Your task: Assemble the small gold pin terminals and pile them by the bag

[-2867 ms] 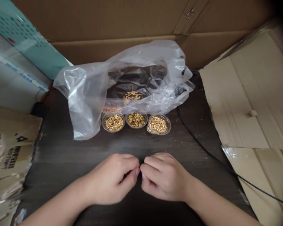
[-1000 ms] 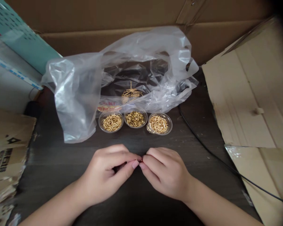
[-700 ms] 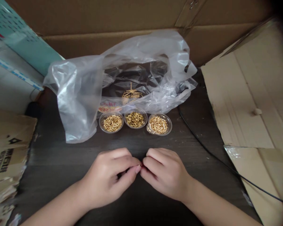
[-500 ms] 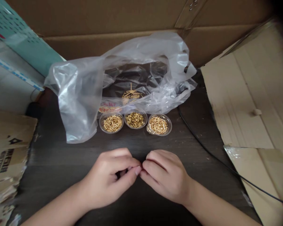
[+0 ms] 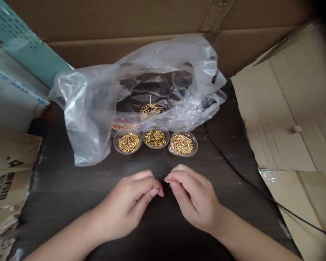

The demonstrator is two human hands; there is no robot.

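Note:
My left hand [image 5: 133, 201] is closed in a pinch, with a tiny brass-coloured piece [image 5: 159, 190] just showing at the fingertips. Opposite it, my right hand [image 5: 197, 197] pinches a thin gold-coloured metal pin [image 5: 171, 181] between thumb and forefinger. A small gap separates the two hands. Beyond them stand three clear round cups: the left cup [image 5: 128, 142] and right cup [image 5: 182, 144] hold gold-coloured pins, and the middle cup [image 5: 155, 137] holds darker, shorter brass pieces. Behind these, a heap of longer thin gold pins [image 5: 151, 108] lies on a clear plastic bag [image 5: 89, 108].
A black cable [image 5: 233, 172] runs across the dark table [image 5: 70, 195] to the right. Cardboard [image 5: 282, 116] stands at the right, with a tall cardboard wall [image 5: 125, 21] at the back. A torn printed carton [image 5: 11, 174] is at the left, below a teal box [image 5: 19, 32].
My hands were touching at the fingertips and have drawn apart. The right hand has turned and lifted slightly, so the pin in its pinch now shows.

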